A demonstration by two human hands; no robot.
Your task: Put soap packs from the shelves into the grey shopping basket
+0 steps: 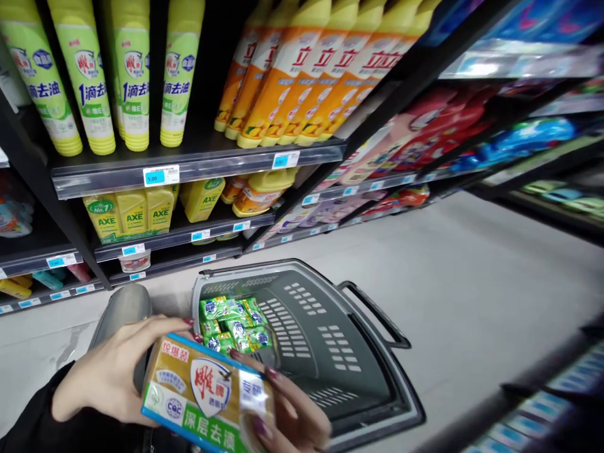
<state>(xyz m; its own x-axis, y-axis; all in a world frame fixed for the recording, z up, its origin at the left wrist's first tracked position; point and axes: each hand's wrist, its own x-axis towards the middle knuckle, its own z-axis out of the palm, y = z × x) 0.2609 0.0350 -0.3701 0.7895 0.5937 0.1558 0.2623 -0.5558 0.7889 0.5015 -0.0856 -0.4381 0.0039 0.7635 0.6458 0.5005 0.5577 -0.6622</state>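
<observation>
Both hands hold a boxy pack of laundry soap (182,384), brown and green with blue edges and a red-lettered shield logo, low in the view. My left hand (116,365) grips its left end and upper edge, fingers curled over the top. At the right end, my right hand (295,412) has its fingers wrapped around the pack. Just beyond them, a grey shopping basket (363,371) with slotted walls stands on the floor. Several small green packets (238,324) lie at its left end. The underside of the soap pack is hidden.
A black shelf (207,167) ahead carries green-yellow detergent bottles (132,82) and orange bottles (302,75), with yellow AXE bottles (132,214) below. More shelving runs along the right. The basket's black handle (377,314) sticks out over the grey floor (453,277).
</observation>
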